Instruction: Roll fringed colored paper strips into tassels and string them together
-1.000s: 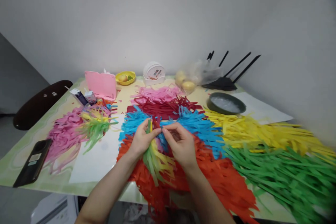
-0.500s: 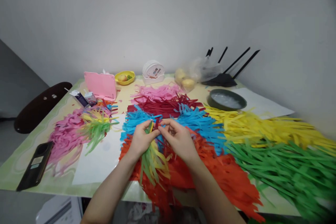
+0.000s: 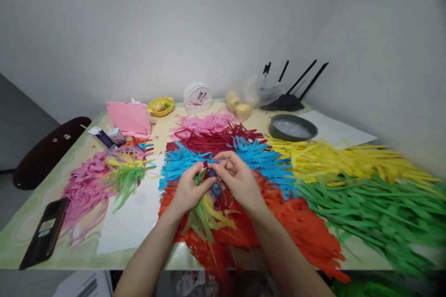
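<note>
My left hand (image 3: 188, 189) is closed around the top of a bundle of green and yellow paper strips (image 3: 204, 216), whose loose ends hang toward me over the orange pile (image 3: 296, 227). My right hand (image 3: 237, 180) meets it at the bundle's top with fingertips pinched; what they pinch is too small to make out. Both hands hover above the blue strip pile (image 3: 265, 160), which borders the orange one.
Piles of dark red (image 3: 216, 139), pink (image 3: 205, 123), yellow (image 3: 348, 160) and green strips (image 3: 376, 209) cover the table. A finished mixed tassel heap (image 3: 104, 176) lies left, a phone (image 3: 43, 234) at the left edge, a grey bowl (image 3: 292, 127) and pink case (image 3: 128, 118) behind.
The hands have stayed joined at the bundle's top, with the right fingers shifting slightly up and left. The camera view has drifted a little, sliding the table contents leftward.
</note>
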Action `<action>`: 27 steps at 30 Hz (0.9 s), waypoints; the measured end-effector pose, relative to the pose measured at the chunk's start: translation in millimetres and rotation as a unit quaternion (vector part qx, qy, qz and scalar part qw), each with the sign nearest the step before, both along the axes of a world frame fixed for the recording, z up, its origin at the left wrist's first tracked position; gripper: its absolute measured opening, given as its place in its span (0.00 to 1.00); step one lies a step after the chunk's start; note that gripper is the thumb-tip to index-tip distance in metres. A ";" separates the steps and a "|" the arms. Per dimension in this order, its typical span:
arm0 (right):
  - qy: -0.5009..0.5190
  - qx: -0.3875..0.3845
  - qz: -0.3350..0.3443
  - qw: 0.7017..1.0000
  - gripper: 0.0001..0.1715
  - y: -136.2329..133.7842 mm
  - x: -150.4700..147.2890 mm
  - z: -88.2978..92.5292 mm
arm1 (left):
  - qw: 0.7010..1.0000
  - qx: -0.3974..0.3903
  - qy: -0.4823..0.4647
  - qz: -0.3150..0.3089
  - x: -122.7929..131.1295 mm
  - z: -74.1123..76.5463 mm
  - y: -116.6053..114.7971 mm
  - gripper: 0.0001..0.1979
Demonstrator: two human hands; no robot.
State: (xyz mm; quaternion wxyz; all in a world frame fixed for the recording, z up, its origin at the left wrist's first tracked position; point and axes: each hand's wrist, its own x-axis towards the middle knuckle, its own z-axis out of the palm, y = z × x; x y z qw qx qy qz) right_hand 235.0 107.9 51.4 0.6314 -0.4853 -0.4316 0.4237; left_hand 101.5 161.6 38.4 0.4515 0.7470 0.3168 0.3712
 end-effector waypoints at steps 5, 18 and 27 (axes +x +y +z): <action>-0.018 -0.023 0.069 0.997 0.19 -7.2 10.9 5.1 | 0.999 -0.037 -0.023 0.003 4.2 -3.9 -1.9 0.07; -0.048 0.015 0.024 0.998 0.16 -10.4 12.2 6.3 | 0.990 -0.113 -0.081 0.004 0.9 -1.9 -3.8 0.13; -0.200 0.048 0.056 0.977 0.15 -19.5 21.6 6.1 | 0.974 -0.190 -0.120 0.008 -0.5 0.3 0.3 0.15</action>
